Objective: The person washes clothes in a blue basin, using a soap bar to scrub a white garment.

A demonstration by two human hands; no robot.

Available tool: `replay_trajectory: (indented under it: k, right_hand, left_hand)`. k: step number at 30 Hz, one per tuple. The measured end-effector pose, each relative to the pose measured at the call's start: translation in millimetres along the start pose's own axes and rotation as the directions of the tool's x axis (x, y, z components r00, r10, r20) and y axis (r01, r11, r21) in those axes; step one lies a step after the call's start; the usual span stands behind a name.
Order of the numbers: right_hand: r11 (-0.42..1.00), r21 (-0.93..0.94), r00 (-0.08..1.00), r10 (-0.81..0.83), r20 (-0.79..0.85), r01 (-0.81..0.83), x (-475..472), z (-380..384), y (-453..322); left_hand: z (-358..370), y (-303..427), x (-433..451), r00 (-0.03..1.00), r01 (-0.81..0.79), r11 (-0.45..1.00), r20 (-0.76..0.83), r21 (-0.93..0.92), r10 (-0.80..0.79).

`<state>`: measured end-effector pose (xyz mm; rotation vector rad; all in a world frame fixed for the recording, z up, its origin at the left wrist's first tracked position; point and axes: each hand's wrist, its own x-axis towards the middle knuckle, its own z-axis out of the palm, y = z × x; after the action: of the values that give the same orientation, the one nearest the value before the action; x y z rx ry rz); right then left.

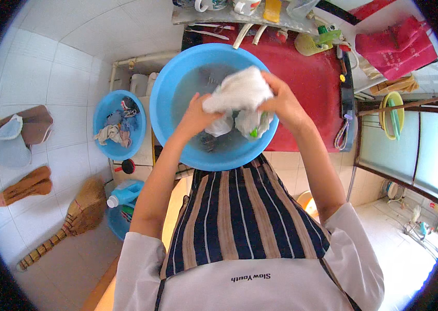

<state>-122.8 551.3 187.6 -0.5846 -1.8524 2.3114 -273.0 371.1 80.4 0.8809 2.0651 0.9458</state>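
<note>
Both hands grip a bunched white cloth [240,90] over a large light-blue plastic basin [164,128]. My left hand [196,116] pinches its lower left end. My right hand [284,100] holds its right side near the basin's right rim. Cloudy grey water [193,89] fills part of the basin. Beneath the held cloth, more white fabric [252,120] with a bright green patch hangs or lies at the water; whether it is the same piece I cannot tell. Something dark [208,144] shows in the water near the front wall.
The basin stands on a red countertop [304,116]. To the left are a smaller blue basin [100,128] of clothes, a blue detergent jug [127,194] and a straw broom [75,217]. A shelf [226,16] with mugs runs behind; a pink towel [396,48] hangs at right.
</note>
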Motion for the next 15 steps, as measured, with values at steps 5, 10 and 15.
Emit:
replay_trajectory:
  k: [5, 10, 15]
  right_hand:
    - [0.881, -0.431, 0.909, -0.004, -0.417, -0.195, 57.6, -31.8, 105.7]
    - [0.709, -0.698, 0.883, -0.259, -0.391, -0.101, 78.6, 0.5, 134.8]
    - [0.613, -0.742, 0.919, -0.066, -0.390, -0.271, 97.5, 11.4, 155.3]
  left_hand:
    - [1.2, 9.7, 21.2, 0.918, 0.121, 0.957, -0.338, -0.263, -0.209]
    - [25.4, 1.9, 35.2, 0.931, 0.007, 0.942, -0.346, 0.336, 0.117]
    - [52.1, -19.0, 54.9, 0.963, 0.026, 0.744, -0.215, 0.668, 0.159]
